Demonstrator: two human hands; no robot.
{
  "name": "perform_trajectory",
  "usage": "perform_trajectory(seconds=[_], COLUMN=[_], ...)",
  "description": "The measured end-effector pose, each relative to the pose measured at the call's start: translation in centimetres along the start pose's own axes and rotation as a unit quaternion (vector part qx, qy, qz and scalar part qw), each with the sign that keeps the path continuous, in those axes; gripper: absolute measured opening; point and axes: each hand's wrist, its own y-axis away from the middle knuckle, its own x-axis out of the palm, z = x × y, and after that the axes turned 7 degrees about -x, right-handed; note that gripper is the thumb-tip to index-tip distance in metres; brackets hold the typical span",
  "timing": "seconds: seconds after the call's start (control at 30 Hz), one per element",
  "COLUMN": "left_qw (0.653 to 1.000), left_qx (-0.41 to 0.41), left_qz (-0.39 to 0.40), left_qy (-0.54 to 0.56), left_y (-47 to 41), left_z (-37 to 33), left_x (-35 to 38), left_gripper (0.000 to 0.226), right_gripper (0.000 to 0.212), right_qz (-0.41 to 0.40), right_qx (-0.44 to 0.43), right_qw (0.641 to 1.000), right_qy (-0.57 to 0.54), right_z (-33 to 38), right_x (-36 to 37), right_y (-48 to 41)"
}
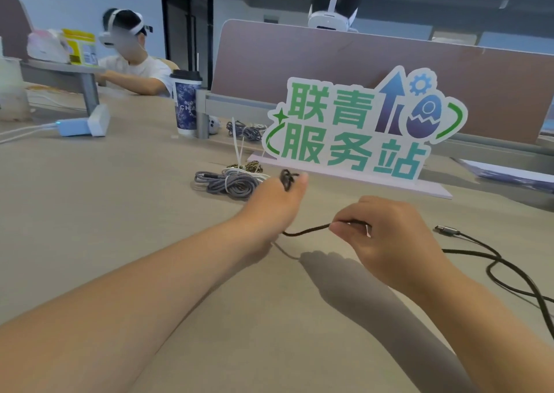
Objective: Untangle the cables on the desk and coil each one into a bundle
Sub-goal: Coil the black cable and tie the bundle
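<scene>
In the head view, the left hand (274,204) is reaching forward over the desk (120,219) and is gripping the black cable (305,231), with a few small dark turns showing at its fingertips, apparently so the coil is building there; how its fingers are curling underneath is hidden. The right hand (389,240) is pinching the same cable between thumb and forefinger, its other fingers curling in, and a short length is hanging slack between the two hands, likely so it can be fed across turn by turn. To the right of the right hand the remaining cable is lying in loose crossing curves on the desk, its plug (446,230) pointing back toward that hand. Just beyond the left hand the grey bundles (227,183) are lying already coiled, with white cable ties (238,147) sticking up behind them. The sign (359,129) is standing close beyond both hands, limiting forward reach, while bare desk is lying open to the left of the left hand and toward the person
</scene>
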Motion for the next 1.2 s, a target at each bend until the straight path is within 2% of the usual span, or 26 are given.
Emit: perform_trajectory(seconds=[0.07,0.13,0.2,0.27,0.33,0.4,0.47,0.53,0.6,0.73,0.8,0.9,0.93,0.97,1.03,1.07,1.1,1.17,1.2], left_qw=[0.996,0.978,0.956,0.958,0.965,0.969,0.958,0.929,0.903,0.832,0.797,0.770,0.777,0.801,0.897,0.946,0.979,1.000,0.997], left_qx=[0.035,-0.025,-0.032,0.013,0.026,-0.014,-0.086,-0.134,-0.144,-0.133,-0.130,-0.162,-0.185,-0.201,-0.190,-0.161,-0.117,-0.015,0.017], left_qz=[0.074,0.208,0.291,0.283,0.260,0.244,0.196,0.150,0.133,0.169,0.180,0.148,0.125,0.098,0.046,0.022,0.004,0.004,0.047], left_qy=[-0.046,0.006,-0.009,-0.048,-0.036,0.049,0.190,0.311,0.381,0.511,0.562,0.598,0.588,0.555,0.396,0.282,0.166,-0.022,-0.060], left_y=[1.5,2.4,2.5,2.1,1.7,1.2,0.4,-0.4,-0.9,-0.7,-0.6,-0.9,-1.1,-1.4,-1.7,-1.7,-1.4,-0.3,0.3], left_z=[-0.7,-1.2,-1.1,-0.9,-0.9,-0.7,-0.6,-0.7,-0.8,-1.5,-1.8,-1.7,-1.6,-1.2,-0.5,-0.1,0.1,0.2,0.0], left_x=[0.9,1.4,1.6,1.5,1.3,0.9,-0.1,-1.4,-2.2,-2.0,-1.8,-1.9,-1.9,-1.9,-1.6,-1.2,-0.8,0.1,0.4], left_gripper=[0.055,0.073,0.067,0.046,0.041,0.042,0.043,0.045,0.047,0.050,0.050,0.044,0.042,0.042,0.044,0.047,0.050,0.053,0.057], right_gripper=[0.004,0.006,0.011,0.021,0.034,0.035,0.029,0.029,0.030,0.029,0.029,0.035,0.037,0.036,0.032,0.028,0.024,0.017,0.018], right_qz=[-0.045,-0.072,-0.064,-0.016,0.024,0.041,0.049,0.069,0.088,0.118,0.128,0.137,0.137,0.134,0.113,0.098,0.086,0.071,0.053], right_qx=[-0.015,0.021,0.077,0.108,0.117,0.138,0.175,0.204,0.211,0.206,0.201,0.198,0.199,0.195,0.174,0.156,0.134,0.091,0.081], right_qw=[0.999,0.997,0.995,0.994,0.993,0.990,0.983,0.976,0.973,0.970,0.969,0.969,0.970,0.971,0.978,0.983,0.987,0.993,0.994], right_qy=[0.010,0.012,0.016,0.024,0.010,-0.011,-0.022,-0.025,-0.032,-0.053,-0.060,-0.053,-0.040,-0.021,0.017,0.021,0.013,-0.020,-0.041], right_z=[-0.1,-0.4,-1.1,-1.5,-1.4,-1.2,-1.5,-2.0,-2.2,-1.2,-0.7,-0.7,-0.8,-0.9,-1.0,-0.9,-0.7,-0.1,0.1], right_x=[-0.2,-0.5,-0.7,-0.7,-0.4,-0.3,-0.5,-0.8,-0.9,0.1,0.5,0.5,0.3,0.1,-0.3,-0.5,-0.7,-1.3,-1.6], right_y=[-0.1,-0.2,-0.1,0.0,0.0,-0.2,-0.3,-0.1,0.0,-0.3,-0.4,-0.4,-0.3,-0.2,-0.1,-0.1,-0.1,0.0,0.0])
